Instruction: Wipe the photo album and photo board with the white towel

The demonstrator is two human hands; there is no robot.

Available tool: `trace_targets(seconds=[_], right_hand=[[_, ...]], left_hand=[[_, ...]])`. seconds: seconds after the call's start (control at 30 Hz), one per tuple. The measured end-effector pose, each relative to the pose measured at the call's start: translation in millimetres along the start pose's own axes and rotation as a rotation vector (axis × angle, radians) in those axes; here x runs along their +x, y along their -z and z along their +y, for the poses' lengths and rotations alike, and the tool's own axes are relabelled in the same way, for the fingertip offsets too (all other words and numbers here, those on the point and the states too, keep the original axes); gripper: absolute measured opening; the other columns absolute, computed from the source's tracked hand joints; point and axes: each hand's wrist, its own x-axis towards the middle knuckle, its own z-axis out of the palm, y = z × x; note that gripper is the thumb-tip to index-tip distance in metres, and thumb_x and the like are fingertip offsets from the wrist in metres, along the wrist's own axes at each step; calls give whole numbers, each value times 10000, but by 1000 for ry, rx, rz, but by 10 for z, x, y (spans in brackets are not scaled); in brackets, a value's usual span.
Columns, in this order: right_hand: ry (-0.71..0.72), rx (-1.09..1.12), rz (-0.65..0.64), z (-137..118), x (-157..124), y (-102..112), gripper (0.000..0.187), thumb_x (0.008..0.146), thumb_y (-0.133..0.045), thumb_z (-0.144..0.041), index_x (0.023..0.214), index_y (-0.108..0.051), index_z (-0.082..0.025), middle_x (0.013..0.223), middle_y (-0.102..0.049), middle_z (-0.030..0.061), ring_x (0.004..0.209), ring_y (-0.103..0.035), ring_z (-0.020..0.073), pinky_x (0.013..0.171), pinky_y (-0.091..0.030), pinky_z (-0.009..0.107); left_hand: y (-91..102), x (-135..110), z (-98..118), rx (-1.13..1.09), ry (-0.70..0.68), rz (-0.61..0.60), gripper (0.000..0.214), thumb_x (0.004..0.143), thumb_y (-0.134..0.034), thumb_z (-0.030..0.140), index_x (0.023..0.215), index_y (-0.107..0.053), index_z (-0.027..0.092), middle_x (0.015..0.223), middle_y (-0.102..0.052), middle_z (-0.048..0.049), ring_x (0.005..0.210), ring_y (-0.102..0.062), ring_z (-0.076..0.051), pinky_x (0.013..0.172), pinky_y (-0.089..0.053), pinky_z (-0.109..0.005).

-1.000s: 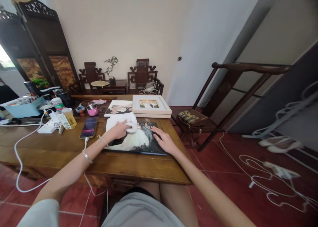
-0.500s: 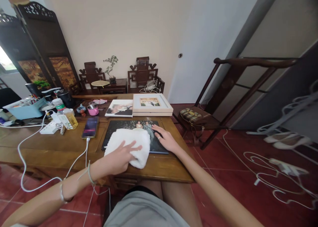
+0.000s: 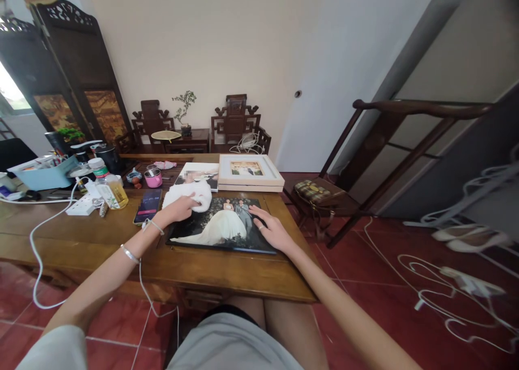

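Note:
A wedding photo panel (image 3: 227,227) lies flat on the wooden table (image 3: 219,270) in front of me. My left hand (image 3: 181,208) is closed on a white cloth (image 3: 201,192), bunched at the panel's upper left corner. Part of the cloth overlaps the lower edge of a white photo book (image 3: 198,171). My right hand (image 3: 272,228) rests on the panel's right side with its fingers stretched out and nothing in them. Left of the cloth lies a smartphone (image 3: 147,205) with its screen lit.
Behind the panel sits a white picture frame (image 3: 272,170). To the left are a pink cup (image 3: 153,179), a bottle of yellow liquid (image 3: 113,189), a white power strip (image 3: 83,205) and a blue organizer box (image 3: 46,173). A wooden chair holding a plaid bag (image 3: 314,193) stands at right.
My left hand has moved the cloth up and left, baring the middle and lower left of the photo panel. The cloth is now more bunched. My right hand has stayed in place.

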Motion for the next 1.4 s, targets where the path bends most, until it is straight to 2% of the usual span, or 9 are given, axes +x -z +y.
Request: trace_targets(seconds=[0.13,0.33,0.43,0.57,0.8,0.93,1.07,1.2,1.4], right_hand=[[-5,12,3,9,0,-4,362,864,-462,-251,1174,-649,-236,1340,-575,75,1310,-462,249,1126,-311,510],[-10,-4,6,10,-4,-6,362,871,-448,-253,1172,-647,-228,1343,-571,81,1307,-467,243,1119,-327,503],[-16,-25,2,1,-8,-2,366,876,-442,-264,1178,-644,-219,1349,-566,87,1310,-463,243,1122,-321,501],[-20,-24,-6,-3,-13,9,362,875,-449,-267,1178,-645,-235,1343,-573,76,1310,-463,248,1122,-316,512],[-21,-52,-14,6,-23,15,367,886,-435,-279,1186,-637,-216,1346,-568,90,1312,-460,241,1127,-313,496],[-15,-51,-11,12,-18,11,367,884,-436,-277,1184,-638,-215,1339,-575,91,1311,-462,237,1126,-318,489],[-12,-27,-7,-2,-11,15,363,876,-447,-262,1183,-638,-232,1344,-572,76,1311,-462,234,1121,-323,492],[-20,-8,-2,-18,-8,17,362,866,-461,-251,1179,-643,-245,1342,-575,65,1311,-463,237,1123,-317,499],[-23,14,-2,-16,-6,14,360,852,-482,-237,1172,-647,-264,1338,-580,49,1311,-462,236,1126,-308,504]], left_hand=[[18,-385,288,-3,-26,-44,568,628,-374,-72,1038,-671,187,1292,-592,-24,1394,-297,-200,1098,-329,-339],[80,-973,920,-23,-127,-130,565,687,-374,-79,1085,-654,207,1496,-344,15,1422,-225,-214,1129,-284,-377],[55,-938,838,-30,-139,-130,551,689,-377,-78,1074,-661,194,1477,-381,-10,1416,-244,-207,1129,-282,-372],[-28,-584,357,-11,-104,-52,554,652,-391,-73,1063,-671,172,1412,-473,-59,1402,-277,-239,1101,-310,-399],[4,-131,-259,-51,-51,78,513,626,-380,-43,995,-693,127,1119,-685,-74,1062,-624,-207,979,-429,-291],[-16,-304,-135,-48,-42,57,531,639,-373,-51,1023,-685,144,1167,-665,-65,1156,-573,-206,1027,-395,-315],[-80,-754,298,-14,-17,6,580,659,-368,-76,1100,-653,172,1484,-364,-52,1426,-208,-228,1144,-227,-444],[-39,-1172,723,-19,-59,-77,601,690,-372,-88,1141,-632,211,1531,-262,-6,1445,-127,-210,1166,-181,-463],[57,-1025,672,-62,-101,-89,556,693,-372,-89,1074,-658,198,1475,-383,8,1422,-225,-208,1156,-238,-396]])
